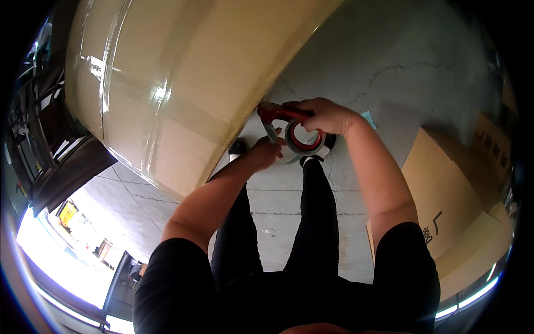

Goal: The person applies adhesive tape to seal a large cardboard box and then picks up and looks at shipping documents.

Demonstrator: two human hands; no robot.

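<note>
My right hand (322, 115) grips a red tape dispenser (282, 113) by its handle. A roll of tape (304, 146) with a red hub hangs in the dispenser below that hand. The dispenser's front end is beside the edge of a large brown cardboard box (183, 72). Just below that front end is my left hand (267, 153), its fingers apart and close to the tape roll. Whether its fingertips touch the tape's loose end is hard to make out. Shiny clear tape strips (105, 94) run along the box.
More cardboard boxes (445, 189), printed with dark marks, stand on the right. Cracked grey concrete floor (400, 61) shows around my feet. Dark racks or frames (50, 122) rise at the left, beyond the big box. A small light-blue scrap (368, 118) lies near my right wrist.
</note>
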